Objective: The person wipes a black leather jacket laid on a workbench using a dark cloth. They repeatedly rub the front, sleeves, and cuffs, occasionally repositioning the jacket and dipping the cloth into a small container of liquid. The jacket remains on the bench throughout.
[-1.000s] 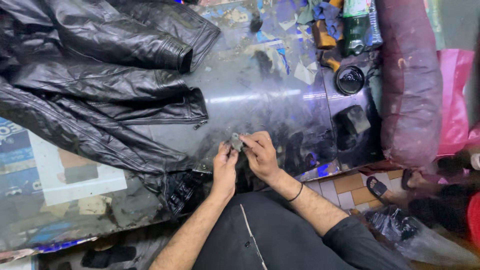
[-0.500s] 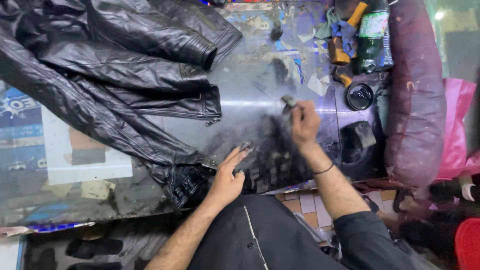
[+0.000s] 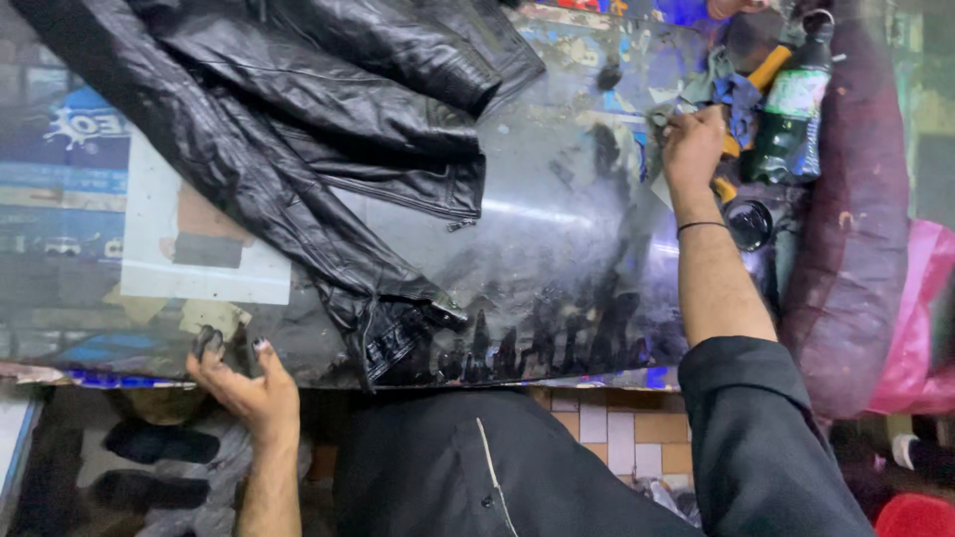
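Two hands apart, left hand (image 3: 244,383) fingers spread at table edge (image 3: 597,378), right hand (image 3: 691,147) pinching cloth (image 3: 665,117).

Black leather jacket (image 3: 298,129), green bottle (image 3: 791,114), pink bag (image 3: 920,328).

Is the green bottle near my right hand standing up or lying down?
Lying down: the green bottle rests on its side on the table, cap pointing away.

Black leather jacket (image 3: 298,129) on stained glass counter (image 3: 557,199)
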